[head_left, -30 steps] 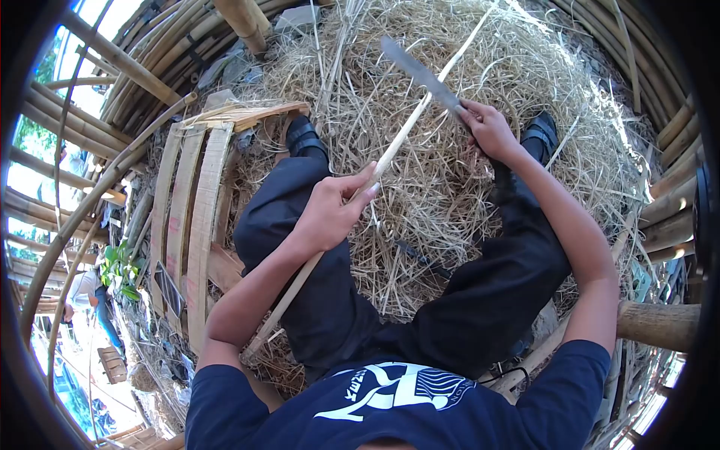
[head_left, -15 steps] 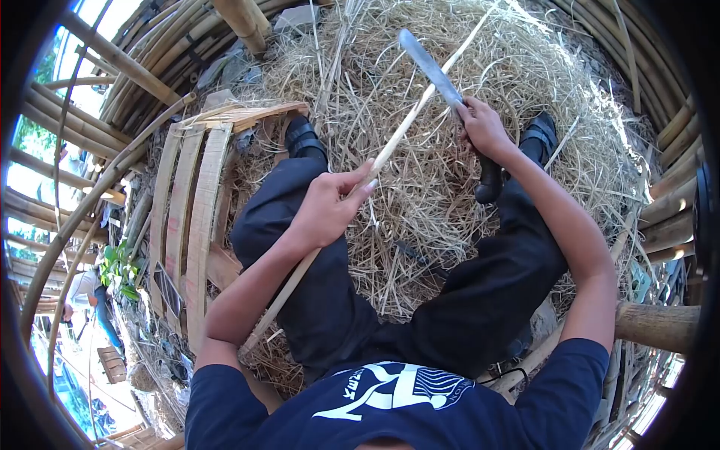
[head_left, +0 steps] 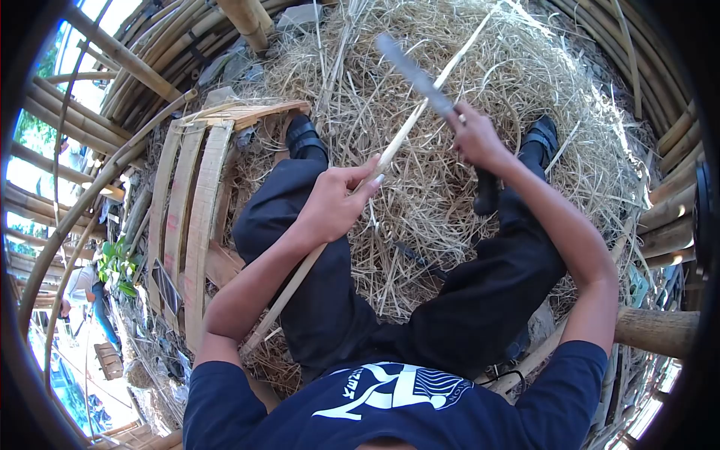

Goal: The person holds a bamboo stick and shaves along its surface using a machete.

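A long pale bamboo strip point(head_left: 410, 124) runs diagonally from beside my left hip up over the shavings. My left hand point(head_left: 339, 196) is closed around it near the middle, thumb and fingertips along its sides. A machete point(head_left: 411, 71) with a grey blade and a dark handle point(head_left: 486, 191) is in my right hand point(head_left: 478, 135), fingers wrapped near the base of the blade. Its blade crosses the strip beyond my left hand and looks slightly blurred. Whether the edge touches the strip, I cannot tell.
Pale shavings point(head_left: 420, 225) cover the ground between my feet. A slatted wooden crate point(head_left: 202, 217) stands at the left, with a dark phone-like slab point(head_left: 166, 286) on it. Bamboo poles point(head_left: 247, 22) surround the spot, one thick pole point(head_left: 656, 334) at the right. Another person point(head_left: 94, 300) is at far left.
My right hand has shifted slightly left and down with the machete, whose blade now lies more across the strip. My left hand and the strip have barely moved.
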A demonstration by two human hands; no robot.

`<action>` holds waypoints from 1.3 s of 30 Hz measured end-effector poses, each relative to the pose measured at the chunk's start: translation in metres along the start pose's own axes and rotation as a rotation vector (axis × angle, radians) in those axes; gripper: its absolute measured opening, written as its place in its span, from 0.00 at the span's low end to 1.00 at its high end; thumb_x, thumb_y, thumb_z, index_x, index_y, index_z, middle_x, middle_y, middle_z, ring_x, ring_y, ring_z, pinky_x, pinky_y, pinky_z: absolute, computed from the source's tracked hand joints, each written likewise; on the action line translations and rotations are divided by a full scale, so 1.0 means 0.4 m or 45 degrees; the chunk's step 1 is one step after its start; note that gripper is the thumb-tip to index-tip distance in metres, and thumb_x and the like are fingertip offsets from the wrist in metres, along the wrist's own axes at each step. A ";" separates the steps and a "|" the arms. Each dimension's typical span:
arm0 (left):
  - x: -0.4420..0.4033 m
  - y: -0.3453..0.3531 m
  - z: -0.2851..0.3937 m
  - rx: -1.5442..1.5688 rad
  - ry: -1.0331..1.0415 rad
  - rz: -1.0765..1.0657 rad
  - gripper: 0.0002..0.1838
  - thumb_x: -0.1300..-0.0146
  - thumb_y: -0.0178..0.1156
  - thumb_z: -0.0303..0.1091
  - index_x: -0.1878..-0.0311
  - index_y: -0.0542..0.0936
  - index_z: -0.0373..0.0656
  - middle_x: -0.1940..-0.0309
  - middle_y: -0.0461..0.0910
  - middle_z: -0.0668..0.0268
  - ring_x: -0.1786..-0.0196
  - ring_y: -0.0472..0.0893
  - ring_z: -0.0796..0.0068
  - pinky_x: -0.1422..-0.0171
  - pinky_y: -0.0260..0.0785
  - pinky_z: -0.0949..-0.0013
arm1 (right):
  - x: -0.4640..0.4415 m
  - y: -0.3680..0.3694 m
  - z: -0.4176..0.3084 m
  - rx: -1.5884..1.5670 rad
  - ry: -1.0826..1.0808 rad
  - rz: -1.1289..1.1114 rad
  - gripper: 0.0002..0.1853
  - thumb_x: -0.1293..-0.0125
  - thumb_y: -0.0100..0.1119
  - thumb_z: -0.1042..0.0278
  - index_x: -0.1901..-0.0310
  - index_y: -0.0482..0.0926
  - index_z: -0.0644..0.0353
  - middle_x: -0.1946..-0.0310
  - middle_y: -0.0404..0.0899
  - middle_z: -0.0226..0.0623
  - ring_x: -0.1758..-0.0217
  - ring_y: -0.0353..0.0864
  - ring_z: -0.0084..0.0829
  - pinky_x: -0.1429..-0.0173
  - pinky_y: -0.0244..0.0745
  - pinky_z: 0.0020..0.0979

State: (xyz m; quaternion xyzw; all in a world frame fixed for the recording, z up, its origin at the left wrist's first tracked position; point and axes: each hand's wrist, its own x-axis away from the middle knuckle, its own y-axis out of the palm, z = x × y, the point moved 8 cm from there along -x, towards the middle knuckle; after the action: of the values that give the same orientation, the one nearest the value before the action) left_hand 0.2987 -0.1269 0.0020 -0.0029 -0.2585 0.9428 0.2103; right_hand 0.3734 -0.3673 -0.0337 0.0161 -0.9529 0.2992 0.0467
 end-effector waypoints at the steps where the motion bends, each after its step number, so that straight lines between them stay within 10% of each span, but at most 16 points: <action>1: -0.005 0.003 0.007 -0.030 0.019 0.006 0.22 0.28 0.58 0.32 0.32 0.73 0.42 0.79 0.64 0.81 0.77 0.58 0.91 0.75 0.52 0.78 | 0.024 0.020 -0.026 0.031 -0.054 -0.047 0.13 0.22 0.46 0.59 0.51 0.72 0.60 0.84 0.75 0.37 0.86 0.76 0.26 0.81 0.70 0.31; 5: 0.011 0.000 -0.024 0.108 -0.064 -0.004 0.22 0.28 0.58 0.32 0.32 0.73 0.42 0.79 0.65 0.82 0.78 0.59 0.92 0.76 0.52 0.79 | 0.051 0.046 -0.087 0.102 -0.095 -0.234 0.17 0.23 0.47 0.56 0.50 0.73 0.65 0.72 0.80 0.53 0.72 0.84 0.44 0.61 0.75 0.46; 13: -0.009 0.000 -0.001 0.055 -0.050 -0.003 0.23 0.28 0.59 0.33 0.32 0.73 0.42 0.80 0.66 0.82 0.79 0.60 0.93 0.77 0.51 0.80 | 0.021 0.006 -0.019 0.083 0.180 -0.054 0.17 0.23 0.44 0.57 0.49 0.72 0.65 0.71 0.80 0.54 0.67 0.85 0.42 0.60 0.76 0.47; 15: -0.007 0.006 -0.002 0.030 -0.057 0.004 0.23 0.28 0.59 0.33 0.32 0.73 0.42 0.79 0.66 0.82 0.78 0.60 0.93 0.76 0.52 0.80 | 0.064 0.049 -0.119 0.302 -0.348 -0.091 0.17 0.23 0.45 0.57 0.50 0.72 0.65 0.72 0.79 0.57 0.68 0.83 0.49 0.61 0.73 0.48; 17: 0.007 -0.005 -0.019 0.194 -0.117 0.013 0.23 0.28 0.59 0.32 0.32 0.73 0.40 0.77 0.66 0.82 0.76 0.60 0.94 0.74 0.52 0.81 | 0.072 0.053 -0.116 0.051 -0.103 -0.226 0.17 0.23 0.46 0.56 0.51 0.73 0.65 0.71 0.79 0.57 0.67 0.83 0.51 0.61 0.73 0.48; 25: -0.008 0.000 0.005 0.027 -0.018 0.014 0.23 0.28 0.59 0.32 0.32 0.72 0.40 0.77 0.67 0.82 0.76 0.59 0.92 0.75 0.52 0.79 | 0.013 0.026 -0.017 -0.017 0.063 -0.010 0.17 0.23 0.46 0.56 0.55 0.73 0.65 0.69 0.80 0.58 0.65 0.84 0.50 0.59 0.74 0.50; 28: -0.008 -0.005 -0.013 0.061 -0.054 0.019 0.23 0.28 0.58 0.31 0.32 0.72 0.38 0.77 0.67 0.81 0.77 0.59 0.92 0.76 0.52 0.79 | 0.068 0.068 -0.113 0.312 -0.464 -0.024 0.15 0.23 0.49 0.58 0.51 0.73 0.64 0.79 0.78 0.43 0.82 0.78 0.28 0.73 0.73 0.36; 39: -0.023 0.000 -0.002 -0.031 0.024 0.011 0.23 0.28 0.59 0.30 0.32 0.72 0.39 0.73 0.70 0.81 0.72 0.62 0.92 0.70 0.57 0.81 | 0.056 0.040 -0.064 0.038 0.126 -0.097 0.16 0.23 0.46 0.58 0.49 0.73 0.65 0.68 0.81 0.55 0.68 0.84 0.45 0.62 0.77 0.44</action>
State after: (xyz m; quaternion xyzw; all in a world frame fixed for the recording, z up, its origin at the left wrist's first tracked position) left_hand 0.3072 -0.1303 0.0005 -0.0155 -0.2680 0.9404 0.2087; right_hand 0.3521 -0.3396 -0.0198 0.0383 -0.9436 0.3117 0.1050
